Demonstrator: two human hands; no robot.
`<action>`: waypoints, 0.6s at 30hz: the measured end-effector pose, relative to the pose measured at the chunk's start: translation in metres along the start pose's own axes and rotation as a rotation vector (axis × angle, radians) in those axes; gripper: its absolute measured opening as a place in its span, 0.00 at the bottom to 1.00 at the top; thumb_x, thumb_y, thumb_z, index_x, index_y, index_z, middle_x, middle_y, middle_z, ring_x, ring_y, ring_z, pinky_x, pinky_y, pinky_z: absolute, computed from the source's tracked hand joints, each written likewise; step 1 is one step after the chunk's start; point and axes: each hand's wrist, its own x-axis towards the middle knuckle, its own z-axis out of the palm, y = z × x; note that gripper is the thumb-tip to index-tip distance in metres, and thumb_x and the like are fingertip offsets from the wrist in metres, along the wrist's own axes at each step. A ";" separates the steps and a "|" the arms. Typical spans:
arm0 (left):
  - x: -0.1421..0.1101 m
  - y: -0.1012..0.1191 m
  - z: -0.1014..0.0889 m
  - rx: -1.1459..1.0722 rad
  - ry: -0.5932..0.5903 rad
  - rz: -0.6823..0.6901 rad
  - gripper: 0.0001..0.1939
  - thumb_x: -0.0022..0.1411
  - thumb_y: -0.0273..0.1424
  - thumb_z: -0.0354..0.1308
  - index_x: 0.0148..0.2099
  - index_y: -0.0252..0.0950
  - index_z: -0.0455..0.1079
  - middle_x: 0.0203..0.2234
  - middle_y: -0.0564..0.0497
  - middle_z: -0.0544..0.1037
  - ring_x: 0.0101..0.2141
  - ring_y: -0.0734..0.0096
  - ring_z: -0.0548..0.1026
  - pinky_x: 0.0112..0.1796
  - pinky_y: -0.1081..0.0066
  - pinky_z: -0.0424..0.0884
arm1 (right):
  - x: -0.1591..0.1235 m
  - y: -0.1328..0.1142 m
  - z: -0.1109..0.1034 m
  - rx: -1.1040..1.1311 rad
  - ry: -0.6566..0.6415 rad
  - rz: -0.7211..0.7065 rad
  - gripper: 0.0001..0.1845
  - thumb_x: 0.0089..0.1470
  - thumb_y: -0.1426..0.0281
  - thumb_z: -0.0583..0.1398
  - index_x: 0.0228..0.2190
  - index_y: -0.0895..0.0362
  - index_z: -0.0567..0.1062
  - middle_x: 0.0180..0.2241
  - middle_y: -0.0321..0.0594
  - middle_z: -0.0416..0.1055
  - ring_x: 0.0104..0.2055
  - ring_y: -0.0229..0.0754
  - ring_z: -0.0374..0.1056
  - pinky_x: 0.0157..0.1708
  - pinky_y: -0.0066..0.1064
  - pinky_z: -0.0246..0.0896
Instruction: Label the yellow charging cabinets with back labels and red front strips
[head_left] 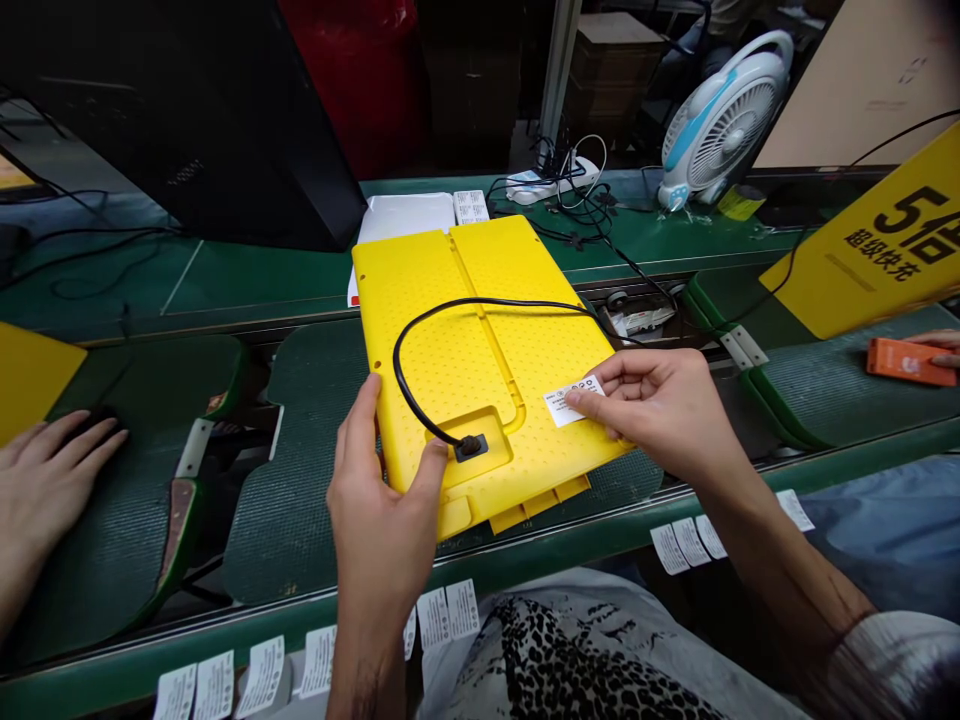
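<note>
Left hand (pixel 382 500) grips dimpled yellow plastic panel (pixel 480 340); right hand (pixel 660 410) pinches paper label (pixel 574 402).

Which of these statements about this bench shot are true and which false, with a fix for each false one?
1. The left hand grips the near edge of a yellow plastic panel. True.
2. The right hand holds a small white label between thumb and fingers. True.
3. A black cable sits coiled in a box beside the panel. False: the black cable loops across the panel's top face.
4. A desk fan stands on the near edge of the bench. False: the desk fan stands at the far side, beyond the panel.
5. Another person's hand at the right touches an orange card. True.
</note>
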 end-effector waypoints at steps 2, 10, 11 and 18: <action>0.000 0.001 0.000 0.010 0.001 0.000 0.40 0.58 0.29 0.65 0.70 0.45 0.58 0.65 0.48 0.64 0.65 0.52 0.61 0.68 0.50 0.55 | 0.000 0.000 0.000 0.002 -0.001 0.011 0.17 0.38 0.65 0.76 0.25 0.62 0.78 0.21 0.40 0.73 0.19 0.34 0.65 0.15 0.21 0.58; 0.000 0.002 -0.001 0.055 -0.006 -0.003 0.39 0.59 0.29 0.64 0.70 0.44 0.57 0.65 0.46 0.64 0.64 0.52 0.63 0.67 0.52 0.57 | 0.002 0.001 0.001 0.010 0.000 0.042 0.16 0.37 0.67 0.76 0.24 0.62 0.77 0.21 0.40 0.73 0.20 0.34 0.65 0.16 0.21 0.56; 0.000 0.002 -0.001 0.051 -0.005 0.003 0.39 0.59 0.29 0.64 0.70 0.44 0.57 0.65 0.47 0.64 0.64 0.52 0.63 0.67 0.52 0.58 | 0.003 0.001 0.001 0.015 -0.002 0.045 0.16 0.37 0.68 0.76 0.24 0.61 0.77 0.21 0.40 0.73 0.20 0.34 0.65 0.16 0.21 0.56; 0.001 -0.003 0.000 0.037 0.007 0.034 0.39 0.59 0.31 0.64 0.70 0.44 0.57 0.65 0.46 0.65 0.64 0.52 0.63 0.67 0.51 0.58 | 0.004 0.005 0.001 -0.028 -0.006 0.019 0.14 0.40 0.67 0.73 0.24 0.62 0.76 0.21 0.38 0.72 0.21 0.34 0.64 0.17 0.22 0.54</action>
